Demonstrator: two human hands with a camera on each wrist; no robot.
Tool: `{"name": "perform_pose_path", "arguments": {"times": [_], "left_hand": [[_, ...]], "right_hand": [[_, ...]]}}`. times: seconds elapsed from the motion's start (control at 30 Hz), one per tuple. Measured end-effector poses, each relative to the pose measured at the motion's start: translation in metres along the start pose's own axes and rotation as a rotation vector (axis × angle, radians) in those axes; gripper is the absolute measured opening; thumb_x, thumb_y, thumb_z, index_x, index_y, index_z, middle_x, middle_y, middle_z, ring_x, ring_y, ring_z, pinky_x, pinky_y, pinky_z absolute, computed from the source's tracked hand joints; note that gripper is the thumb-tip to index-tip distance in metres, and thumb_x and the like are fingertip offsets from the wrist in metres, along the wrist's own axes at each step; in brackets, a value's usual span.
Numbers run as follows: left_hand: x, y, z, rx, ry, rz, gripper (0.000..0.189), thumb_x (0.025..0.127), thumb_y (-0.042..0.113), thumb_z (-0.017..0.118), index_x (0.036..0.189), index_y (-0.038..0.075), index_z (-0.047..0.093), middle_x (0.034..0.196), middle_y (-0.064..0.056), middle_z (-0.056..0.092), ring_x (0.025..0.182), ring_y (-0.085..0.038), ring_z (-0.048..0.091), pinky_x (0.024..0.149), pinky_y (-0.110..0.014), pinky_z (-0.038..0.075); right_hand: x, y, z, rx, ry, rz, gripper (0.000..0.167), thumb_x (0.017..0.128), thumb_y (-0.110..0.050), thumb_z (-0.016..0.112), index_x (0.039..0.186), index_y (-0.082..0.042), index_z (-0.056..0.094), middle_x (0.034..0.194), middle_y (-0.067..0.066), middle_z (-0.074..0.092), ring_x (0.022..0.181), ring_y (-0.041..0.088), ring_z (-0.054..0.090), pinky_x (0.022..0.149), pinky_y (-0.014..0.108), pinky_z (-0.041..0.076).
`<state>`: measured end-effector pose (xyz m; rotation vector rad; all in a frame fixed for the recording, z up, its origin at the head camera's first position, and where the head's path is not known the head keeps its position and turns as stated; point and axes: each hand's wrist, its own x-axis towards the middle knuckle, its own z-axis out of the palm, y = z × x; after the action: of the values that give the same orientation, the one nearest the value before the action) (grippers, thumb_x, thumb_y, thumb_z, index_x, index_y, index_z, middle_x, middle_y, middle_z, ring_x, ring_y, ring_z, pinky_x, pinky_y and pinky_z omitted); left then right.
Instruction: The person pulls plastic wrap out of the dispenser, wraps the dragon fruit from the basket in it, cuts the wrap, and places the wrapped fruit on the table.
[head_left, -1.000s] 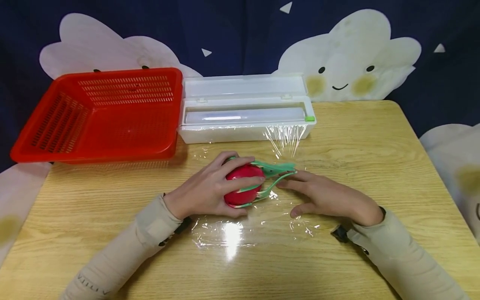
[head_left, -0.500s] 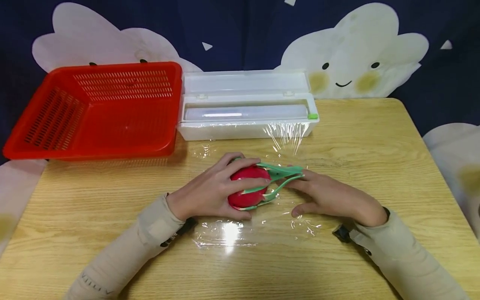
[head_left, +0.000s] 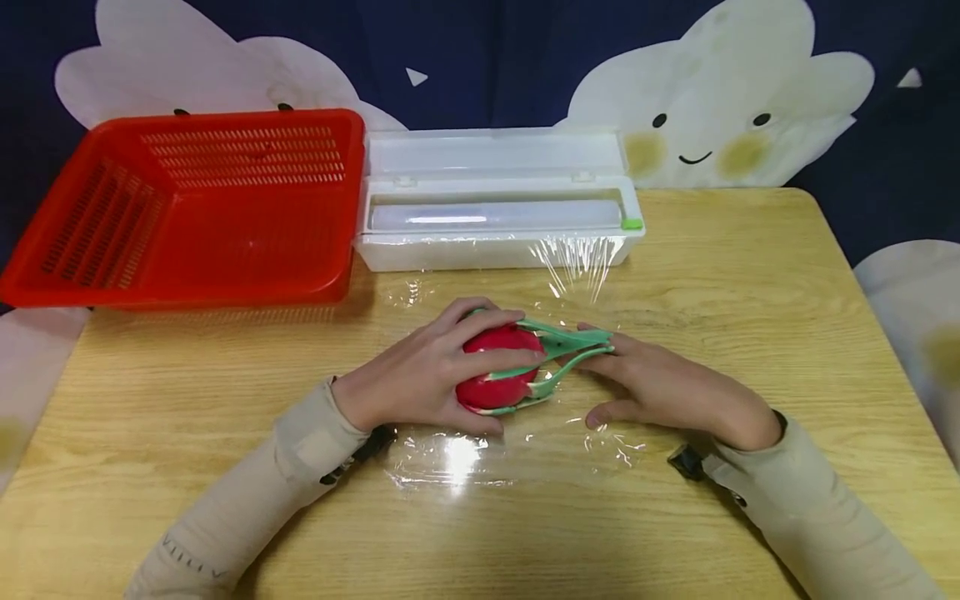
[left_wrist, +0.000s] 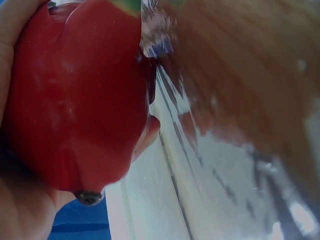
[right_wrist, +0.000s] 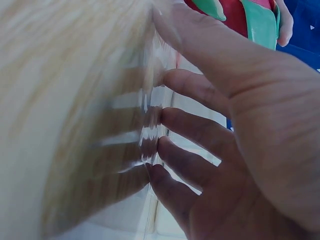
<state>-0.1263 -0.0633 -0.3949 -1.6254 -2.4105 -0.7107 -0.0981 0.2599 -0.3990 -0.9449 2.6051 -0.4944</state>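
Observation:
My left hand [head_left: 420, 379] grips a red dragon fruit [head_left: 501, 337], its fingers spread over the top and the thumb at the near side. Long green scales [head_left: 573, 340] point right from the fruit, their tips overlapping my right fingers in the head view. Clear cling film [head_left: 457, 454] lies spread on the table under both hands. My right hand [head_left: 660, 387] rests with relaxed, spread fingers, its fingertips against the film in the right wrist view. In the left wrist view the red fruit [left_wrist: 85, 95] sits in my palm, its dark stub end showing, close over the shiny film.
Behind the hands stands a white cling film box [head_left: 487, 254] with its lid up and a film roll [head_left: 495, 215] inside. Film stretches from its front edge. A red plastic basket [head_left: 225, 296] stands at the back left, beside the box.
My left hand has shifted slightly right with the dragon fruit, so the green tips overlap my right hand more. The right hand stays nearly still. The head view has tilted down a little.

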Motion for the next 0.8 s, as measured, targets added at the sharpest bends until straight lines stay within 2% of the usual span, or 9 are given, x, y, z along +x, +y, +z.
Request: {"name": "perform_pose_path", "arguments": {"times": [0.23,0.5,0.67,0.8], "left_hand": [[0.0013,-0.0010,-0.0023,-0.018,-0.018,-0.030,0.084,0.074,0.059,0.088,0.146,0.028,0.057,0.157,-0.010,0.047,0.147,-0.034,0.038,0.102,-0.041,0.060],[0.0022,-0.0014,-0.0051,-0.021,-0.050,-0.070,0.090,0.076,0.061,0.085,0.153,0.030,0.050,0.161,-0.008,0.045,0.152,-0.035,0.034,0.117,-0.052,0.047],[0.0012,-0.0024,-0.0082,-0.034,-0.065,-0.109,0.096,0.075,0.062,0.085,0.156,0.030,0.045,0.164,-0.007,0.043,0.153,-0.036,0.034,0.119,-0.054,0.045],[-0.0002,-0.0046,-0.0095,-0.044,-0.050,-0.139,0.098,0.072,0.062,0.087,0.155,0.029,0.047,0.164,-0.007,0.045,0.151,-0.036,0.036,0.118,-0.056,0.045]], "right_hand": [[0.0012,-0.0003,-0.0015,-0.023,0.007,-0.021,0.071,0.084,-0.048,0.081,0.146,-0.021,0.060,0.158,0.007,0.050,0.147,0.031,0.047,0.115,0.050,0.049],[0.0004,0.0002,-0.0005,-0.029,0.005,-0.021,0.070,0.086,-0.051,0.079,0.147,-0.024,0.058,0.156,0.006,0.052,0.146,0.030,0.049,0.113,0.051,0.050],[0.0004,0.0012,0.0005,-0.038,0.019,-0.049,0.071,0.086,-0.052,0.078,0.148,-0.024,0.057,0.156,0.006,0.052,0.145,0.030,0.049,0.112,0.051,0.051],[0.0016,0.0018,0.0007,-0.040,0.031,-0.076,0.073,0.085,-0.050,0.079,0.148,-0.020,0.057,0.155,0.006,0.052,0.144,0.029,0.050,0.112,0.049,0.051]]}}
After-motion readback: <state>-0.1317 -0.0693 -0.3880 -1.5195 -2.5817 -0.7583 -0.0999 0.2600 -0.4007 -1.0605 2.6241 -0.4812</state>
